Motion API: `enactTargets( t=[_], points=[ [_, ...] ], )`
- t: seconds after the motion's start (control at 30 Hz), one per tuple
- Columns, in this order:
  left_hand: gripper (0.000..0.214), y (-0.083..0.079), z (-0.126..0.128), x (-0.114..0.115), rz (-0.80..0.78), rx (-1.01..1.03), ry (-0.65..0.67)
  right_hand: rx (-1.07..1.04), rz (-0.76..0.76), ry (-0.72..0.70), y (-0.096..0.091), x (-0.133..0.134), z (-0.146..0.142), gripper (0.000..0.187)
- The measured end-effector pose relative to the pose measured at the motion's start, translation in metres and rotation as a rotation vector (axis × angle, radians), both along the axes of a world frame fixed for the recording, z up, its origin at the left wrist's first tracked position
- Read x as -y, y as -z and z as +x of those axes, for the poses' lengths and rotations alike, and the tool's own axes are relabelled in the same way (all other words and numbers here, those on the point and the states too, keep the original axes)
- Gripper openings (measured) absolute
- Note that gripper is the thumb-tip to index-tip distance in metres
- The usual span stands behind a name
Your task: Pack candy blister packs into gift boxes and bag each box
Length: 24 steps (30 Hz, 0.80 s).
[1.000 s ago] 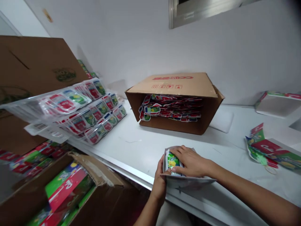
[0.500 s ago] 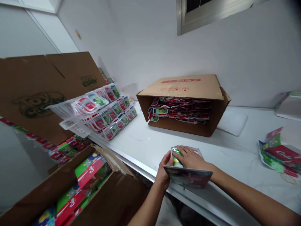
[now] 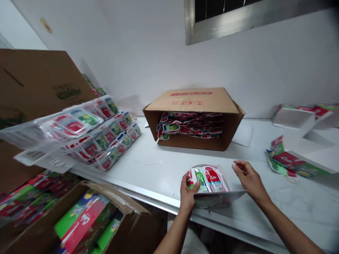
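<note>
My left hand (image 3: pixel 188 193) grips the left side of a small open printed box (image 3: pixel 218 201) at the table's front edge, with the thumb over the packets inside. Red and green candy packets (image 3: pixel 209 179) lie face up in it, one marked "Cola". My right hand (image 3: pixel 250 180) is off the packets, just right of the box flap, its fingers loosely bent and apart with nothing in them. Behind the hands, a cardboard carton (image 3: pixel 193 102) lies on its side, its open face toward me, stuffed with similar flat packets (image 3: pixel 193 124).
Clear plastic trays of packets (image 3: pixel 106 137) are stacked at the left, jutting over the table edge. Below them stands an open carton (image 3: pixel 124 225) holding printed Cola boxes (image 3: pixel 82 222). Unfolded printed boxes (image 3: pixel 296 160) lie on the white table (image 3: pixel 159 165) at the right.
My right hand has lifted off the packets and moved right, uncovering the red and green packets. My left hand still holds the box. The view has turned somewhat to the right.
</note>
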State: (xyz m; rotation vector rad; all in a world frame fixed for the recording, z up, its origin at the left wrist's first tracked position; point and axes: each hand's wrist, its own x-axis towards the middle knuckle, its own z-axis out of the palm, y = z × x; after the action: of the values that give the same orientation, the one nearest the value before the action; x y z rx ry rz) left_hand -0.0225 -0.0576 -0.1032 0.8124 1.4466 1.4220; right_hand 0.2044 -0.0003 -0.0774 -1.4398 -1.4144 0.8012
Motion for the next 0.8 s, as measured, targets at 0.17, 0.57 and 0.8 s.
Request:
enactTargets(
  t=[0.17, 0.57, 0.8],
  points=[
    [0.061, 0.0, 0.001, -0.002, 0.071, -0.086, 0.081, -0.386, -0.373, -0.122, 0.041, 0.012, -0.015, 0.05],
    [0.017, -0.033, -0.018, -0.01, 0.259, -0.594, 0.123, -0.222, -0.28, -0.181, 0.018, 0.019, -0.01, 0.044],
    [0.026, -0.082, 0.038, -0.077, -0.206, -0.304, 0.477, -0.387, -0.413, -0.227, 0.01, 0.029, -0.002, 0.05]
  ],
)
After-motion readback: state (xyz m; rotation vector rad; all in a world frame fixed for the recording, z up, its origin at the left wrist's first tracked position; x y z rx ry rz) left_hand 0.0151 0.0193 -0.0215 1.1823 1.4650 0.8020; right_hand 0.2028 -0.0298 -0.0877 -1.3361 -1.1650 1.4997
